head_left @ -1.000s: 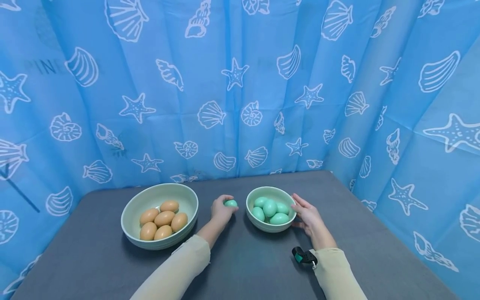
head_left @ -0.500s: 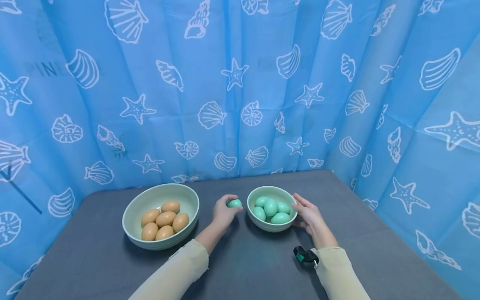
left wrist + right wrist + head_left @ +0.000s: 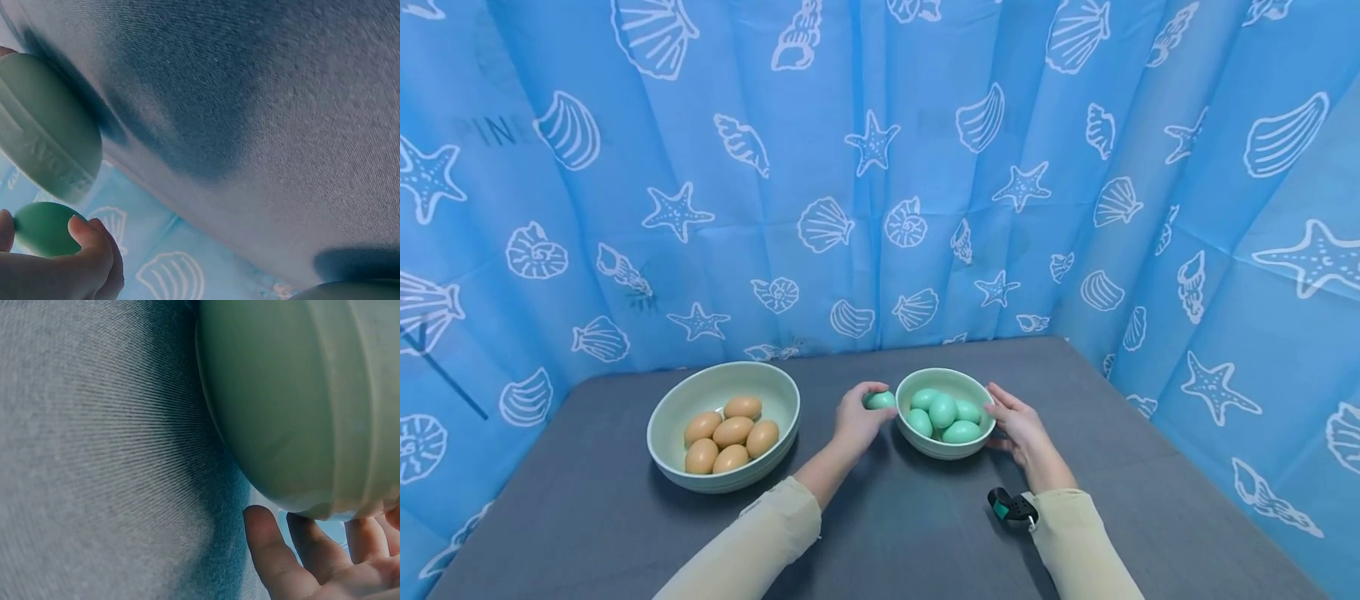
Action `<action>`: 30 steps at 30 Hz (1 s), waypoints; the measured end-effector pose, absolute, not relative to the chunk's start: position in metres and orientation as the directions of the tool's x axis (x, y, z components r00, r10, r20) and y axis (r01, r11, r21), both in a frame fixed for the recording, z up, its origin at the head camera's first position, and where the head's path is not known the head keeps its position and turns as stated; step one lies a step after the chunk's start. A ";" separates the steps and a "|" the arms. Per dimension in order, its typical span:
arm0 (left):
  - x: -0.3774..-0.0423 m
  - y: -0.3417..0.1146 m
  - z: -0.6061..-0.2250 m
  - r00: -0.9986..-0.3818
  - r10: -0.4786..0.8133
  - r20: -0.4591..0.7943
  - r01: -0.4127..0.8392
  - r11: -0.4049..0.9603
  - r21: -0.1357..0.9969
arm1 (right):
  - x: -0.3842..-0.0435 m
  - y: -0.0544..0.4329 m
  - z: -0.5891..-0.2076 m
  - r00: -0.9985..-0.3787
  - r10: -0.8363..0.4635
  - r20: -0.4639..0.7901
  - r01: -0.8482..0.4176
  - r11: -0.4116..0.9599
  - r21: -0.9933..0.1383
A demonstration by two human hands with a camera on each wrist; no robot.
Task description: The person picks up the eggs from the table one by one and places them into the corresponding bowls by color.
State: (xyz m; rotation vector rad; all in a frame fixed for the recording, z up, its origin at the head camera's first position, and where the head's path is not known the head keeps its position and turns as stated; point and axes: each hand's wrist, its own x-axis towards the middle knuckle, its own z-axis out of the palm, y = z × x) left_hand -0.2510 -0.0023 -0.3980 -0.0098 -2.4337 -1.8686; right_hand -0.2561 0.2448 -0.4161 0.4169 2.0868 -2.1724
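My left hand (image 3: 859, 419) pinches a mint-green egg (image 3: 881, 400) between thumb and fingers, beside the left rim of the small pale green bowl (image 3: 936, 447). In the left wrist view the same egg (image 3: 49, 230) shows between the fingertips, near the bowl's outer wall (image 3: 59, 134). Several mint-green eggs (image 3: 942, 411) lie inside this bowl. At its right side my right hand (image 3: 1024, 429) holds the rim and wall, thumb at the rim. The right wrist view shows the fingers (image 3: 275, 550) along the bowl's outer wall (image 3: 275, 400).
A larger pale green bowl (image 3: 658, 446) with several brown eggs (image 3: 733, 431) stands on the left of the grey cloth-covered table (image 3: 895, 533). A black strap (image 3: 1011, 507) hangs at the right cuff. A blue shell-patterned curtain (image 3: 820, 167) closes off the back and right.
My left hand has moved right with the mint-green egg, bringing it up to the small bowl's left rim. The right hand stays at the bowl's right side.
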 end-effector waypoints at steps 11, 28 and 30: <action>-0.248 0.006 -0.397 -0.972 0.097 0.212 0.232 0.307 0.923 | -0.256 0.246 -0.416 -0.961 0.105 -0.255 0.248 -0.074 -0.966; -0.249 0.034 -0.401 -0.920 0.288 0.268 0.377 0.452 0.808 | -0.256 0.246 -0.416 -0.961 0.102 -0.256 0.249 -0.077 -0.965; -0.249 0.037 -0.402 -0.923 0.298 0.243 0.364 0.477 0.800 | -0.255 0.246 -0.416 -0.962 0.099 -0.254 0.247 -0.078 -0.966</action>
